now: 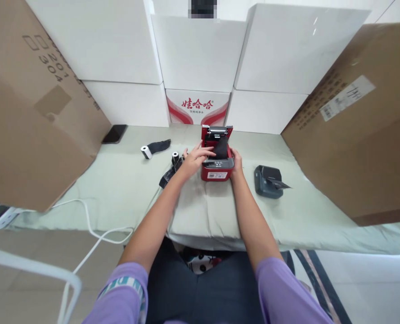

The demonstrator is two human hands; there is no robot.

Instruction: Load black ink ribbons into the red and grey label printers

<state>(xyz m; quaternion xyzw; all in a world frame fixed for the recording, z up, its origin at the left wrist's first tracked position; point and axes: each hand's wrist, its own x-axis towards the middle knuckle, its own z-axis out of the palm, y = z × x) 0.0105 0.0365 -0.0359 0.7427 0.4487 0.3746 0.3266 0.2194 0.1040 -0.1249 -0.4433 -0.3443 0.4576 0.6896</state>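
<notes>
A small red and black receipt printer (217,174) stands on the cloth-covered table with its lid raised at the back. Dark paper (221,148) shows inside the open compartment. My left hand (197,159) reaches over the printer's left edge, fingers stretched out and apart, the tips at the opening. Along the printer's right side, my right hand (236,161) is wrapped, holding it steady; some of its fingers are hidden behind the housing. Just left of my left wrist is a paper roll (175,156) with a dark strip, partly covered by my hand.
Another paper roll (146,152) with its dark strip lies farther left. A dark printer (268,182) with paper sticking out sits to the right. A phone (114,134) lies at the back left. Cardboard boxes (361,126) flank the table; white boxes (196,54) are stacked behind.
</notes>
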